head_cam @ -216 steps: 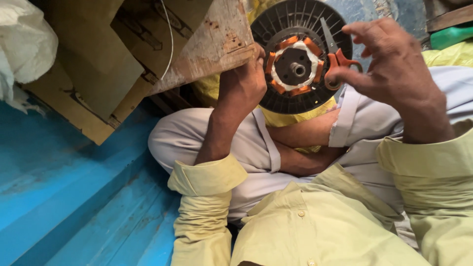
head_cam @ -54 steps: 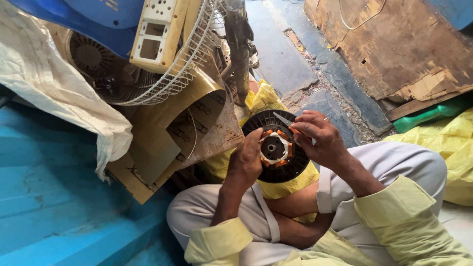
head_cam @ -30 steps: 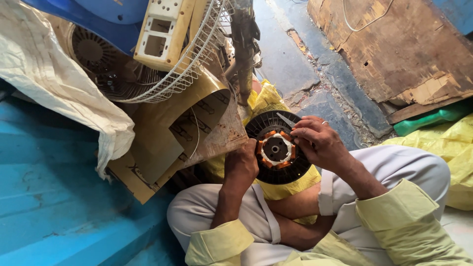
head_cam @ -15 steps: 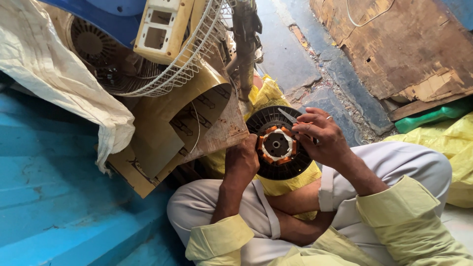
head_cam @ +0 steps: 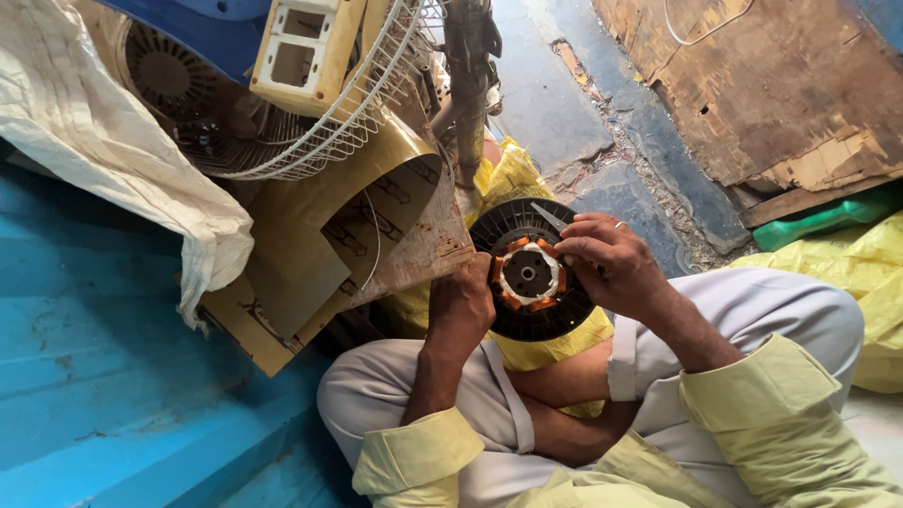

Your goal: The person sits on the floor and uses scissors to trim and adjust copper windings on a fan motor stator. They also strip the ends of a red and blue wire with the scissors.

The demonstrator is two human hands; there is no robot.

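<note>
Now | left hand (head_cam: pixel 463 303) grip clasps black motor disc (head_cam: pixel 531 273) (copper windings) | right hand (head_cam: pixel 607 263) pinches scissors (head_cam: pixel 548 216)

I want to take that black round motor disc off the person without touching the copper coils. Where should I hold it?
Grip the black motor disc by its outer rim, from the far side or lower edge. The copper windings sit at its centre, the left hand holds its left edge and the right hand covers its right.

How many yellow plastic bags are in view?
2: one yellow bag lies under and behind the black motor disc, the other at the right edge beside the knee. More may be hidden.
</note>
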